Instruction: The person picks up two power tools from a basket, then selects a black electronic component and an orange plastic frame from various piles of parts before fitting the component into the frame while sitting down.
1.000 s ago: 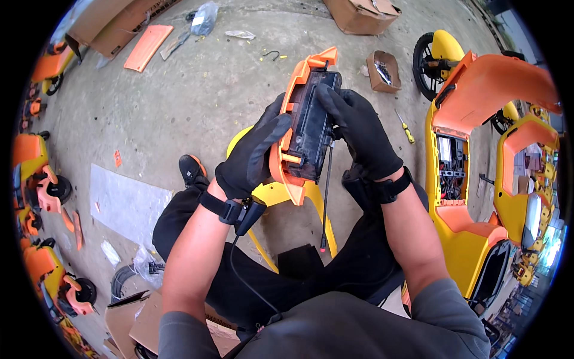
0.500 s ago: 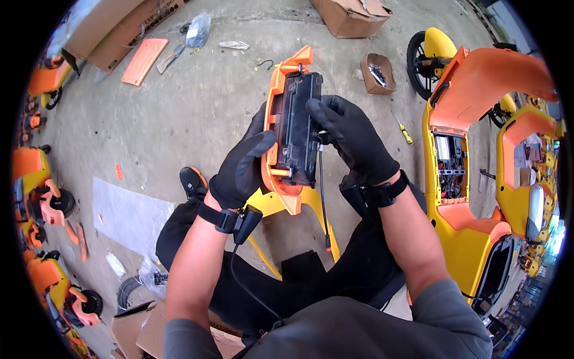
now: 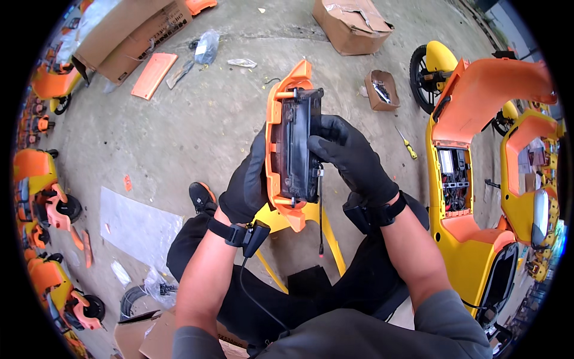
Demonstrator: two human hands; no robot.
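Over my lap stands an orange plastic panel point(image 3: 274, 143), long side upright, with a black housing point(image 3: 306, 146) seated against its inner side. A thin black cable point(image 3: 321, 218) hangs from the housing's right side. My left hand point(image 3: 244, 188), in a black glove, is closed around the panel's left side, its fingertips hidden behind it. My gloved right hand point(image 3: 353, 158) presses thumb and fingers to the housing's right edge, near where the cable comes out. Below the panel shows a yellow plastic part point(image 3: 277, 222) with legs.
To the right stands a yellow-and-orange scooter body point(image 3: 439, 197) with an open compartment of wiring. On the floor lie a screwdriver point(image 3: 408, 146), a small box of hardware point(image 3: 381, 102), an orange plate point(image 3: 153, 75) and a clear sheet point(image 3: 140, 227). Larger cartons point(image 3: 353, 30) stand farther off.
My right hand has shifted down the housing toward the cable exit. My left thumb has slid off the panel's front edge. The panel is turned slightly, and the whole view has shifted a little.
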